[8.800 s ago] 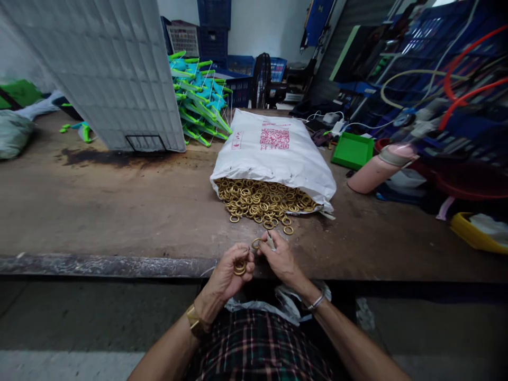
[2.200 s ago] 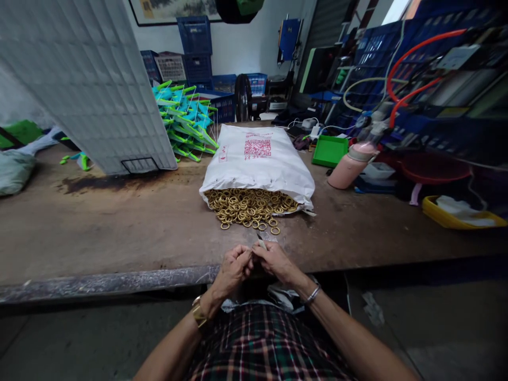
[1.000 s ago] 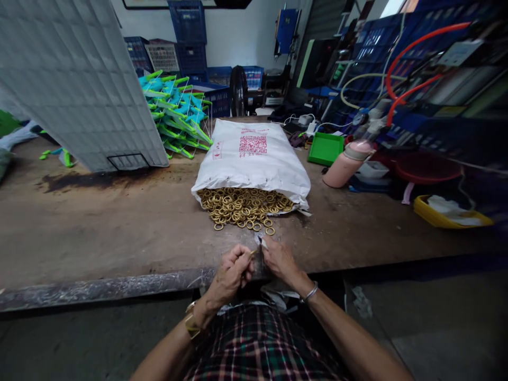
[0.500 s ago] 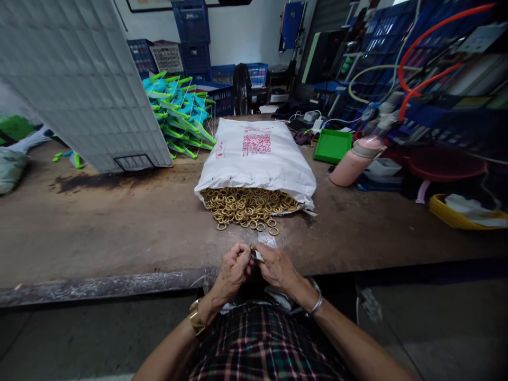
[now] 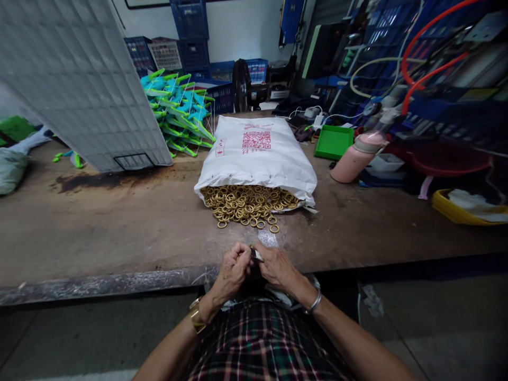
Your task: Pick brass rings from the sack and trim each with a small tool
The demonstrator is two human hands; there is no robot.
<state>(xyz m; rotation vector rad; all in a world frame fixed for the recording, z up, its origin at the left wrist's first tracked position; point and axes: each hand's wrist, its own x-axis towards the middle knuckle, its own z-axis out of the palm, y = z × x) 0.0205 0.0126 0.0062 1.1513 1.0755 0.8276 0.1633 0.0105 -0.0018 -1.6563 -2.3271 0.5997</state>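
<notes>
A white sack (image 5: 257, 153) with red print lies on the brown table (image 5: 130, 227), its mouth toward me. Brass-coloured rings (image 5: 242, 203) spill out of it onto the tabletop. At the table's front edge my left hand (image 5: 235, 266) is closed, fingers pinched on something small that I cannot make out. My right hand (image 5: 277, 266) almost touches it and is closed around a small tool (image 5: 257, 255) with a pale part and a dark part. Fingers hide most of the tool and whatever lies between the hands.
A grey ribbed panel (image 5: 91, 90) stands at the left, beside green and blue plastic pieces (image 5: 182, 114). Right of the sack are a green tray (image 5: 334, 142), a pink bottle (image 5: 355, 159) with red hoses and a yellow tray (image 5: 456, 211).
The view has shifted slightly. Both hands stay together at the table edge, with only a slight shift of the fingers and the small tool.
</notes>
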